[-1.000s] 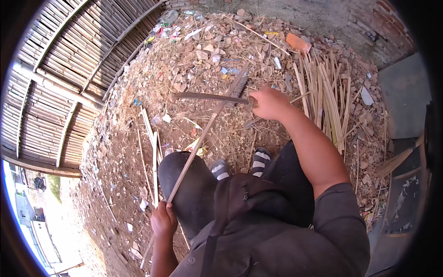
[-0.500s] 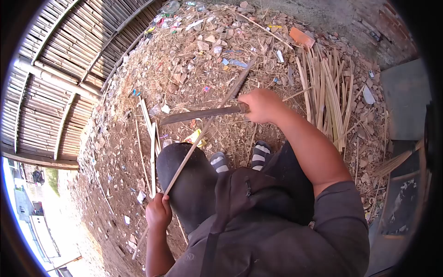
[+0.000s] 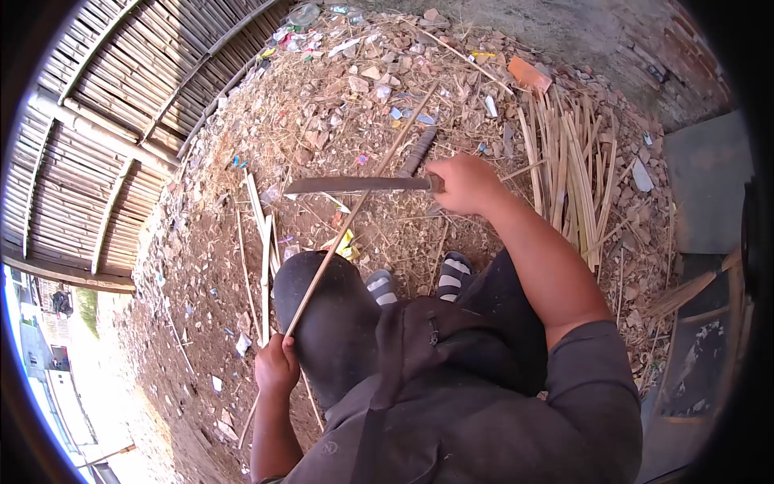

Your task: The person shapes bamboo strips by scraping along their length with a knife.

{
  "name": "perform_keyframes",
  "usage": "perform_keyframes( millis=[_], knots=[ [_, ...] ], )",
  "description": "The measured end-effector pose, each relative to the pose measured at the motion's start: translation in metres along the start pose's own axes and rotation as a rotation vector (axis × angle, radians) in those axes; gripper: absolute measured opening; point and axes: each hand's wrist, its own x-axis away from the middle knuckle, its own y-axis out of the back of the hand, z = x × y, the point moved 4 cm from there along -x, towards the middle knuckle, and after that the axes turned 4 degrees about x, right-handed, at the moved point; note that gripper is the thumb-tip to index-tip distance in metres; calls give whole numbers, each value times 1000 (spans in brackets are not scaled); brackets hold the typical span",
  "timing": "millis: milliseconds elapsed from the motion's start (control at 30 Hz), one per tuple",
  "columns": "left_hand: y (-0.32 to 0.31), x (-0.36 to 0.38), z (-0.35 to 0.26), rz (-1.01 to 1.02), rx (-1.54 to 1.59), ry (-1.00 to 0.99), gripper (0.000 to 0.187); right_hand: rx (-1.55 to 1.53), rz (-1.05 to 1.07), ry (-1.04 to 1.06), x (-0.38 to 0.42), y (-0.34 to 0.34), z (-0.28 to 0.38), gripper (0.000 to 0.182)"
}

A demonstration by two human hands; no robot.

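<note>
My right hand (image 3: 469, 184) is wrapped round the handle of a machete (image 3: 359, 185), whose long dark blade points left. The blade crosses over a long thin bamboo strip (image 3: 329, 260) in this view. My left hand (image 3: 276, 367) grips that strip near its lower end, beside my raised knee (image 3: 322, 323). The strip slants from there over the knee and up to the right, past the blade. A dark ribbed handle-like piece (image 3: 419, 152) lies on the ground just beyond the machete.
A pile of split bamboo strips (image 3: 574, 169) lies to the right, near an orange brick (image 3: 529, 74). More strips (image 3: 266, 250) rest on the ground at left. Rubble and litter cover the dirt. A bamboo screen (image 3: 121, 105) stands at left, a wall (image 3: 556, 32) at the back.
The machete's blade has swung up a little at its tip and lies more level. The strip's far end has shifted slightly upward. My left hand stays beside the knee.
</note>
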Motion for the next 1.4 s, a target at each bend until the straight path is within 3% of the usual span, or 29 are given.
perform_keyframes(
  millis=[100, 200, 367, 467, 500, 600, 767, 867, 900, 1000, 1133, 1167, 1267, 1300, 1400],
  knots=[
    [2, -5, 3, 25, 33, 32, 43, -224, -108, -222, -27, -31, -65, 23],
    [14, -3, 4, 108, 67, 45, 46, -192, -39, -231, -25, -32, -57, 24],
    [22, 1, 1, 235, 284, 71, 51, 98, 99, -36, 3, -2, 8, 27],
    [17, -2, 3, 248, 318, 64, 53, 69, 106, 26, 4, -13, -11, 25],
    [10, -3, 10, 259, 345, 79, 54, -126, 115, -87, -3, -24, -34, 25],
    [16, -5, 7, 279, 306, 92, 54, -182, -45, -249, -18, -22, -65, 28],
    [18, 0, 7, 357, 448, 181, 57, 78, 105, 63, -6, -24, 8, 20],
    [13, 2, 9, 383, 431, 165, 57, -22, 211, 34, -9, -36, 7, 19],
    [10, 2, 11, 385, 404, 178, 57, -164, 47, -13, -19, -64, -27, 19],
    [16, -7, 7, 401, 415, 216, 58, -4, 203, -164, -27, -44, -32, 25],
    [13, -5, 17, 440, 489, 217, 57, 34, 53, 52, -8, -34, 13, 19],
    [13, -3, 15, 438, 497, 195, 56, 94, 121, 108, -5, -33, 26, 22],
    [4, -3, 14, 301, 325, 33, 52, 15, 173, 74, -5, -29, 23, 24],
    [5, -3, 9, 297, 348, 70, 51, -187, -39, 6, -10, -40, 0, 25],
    [15, -7, 2, 298, 342, 90, 51, -132, 69, -184, -23, -24, -30, 24]
  ],
)
